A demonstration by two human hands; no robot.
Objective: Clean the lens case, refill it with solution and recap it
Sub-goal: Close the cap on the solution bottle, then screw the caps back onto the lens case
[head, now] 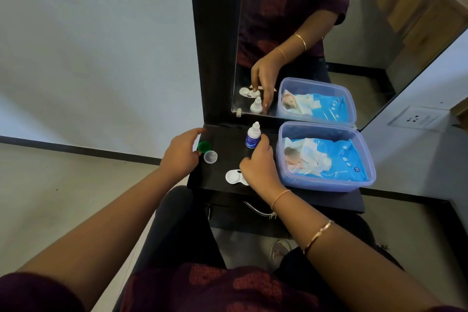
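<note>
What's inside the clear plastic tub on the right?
The tub holds a blue pack of wet wipes with crumpled white tissue on top. Anything beneath the pack is covered.

Soft, even indoor light filling scene; no hard shadows showing. Wall reading pale blue-grey, slightly dim. Black shelf swallowing detail, faint sheen only. Mirror giving hazy, low-contrast reflection. Wide-angle lens bending skirting and mirror edges toward corners. Centre staying fairly sharp; forearms and frame edges going soft, slight compression smear overall.
</note>
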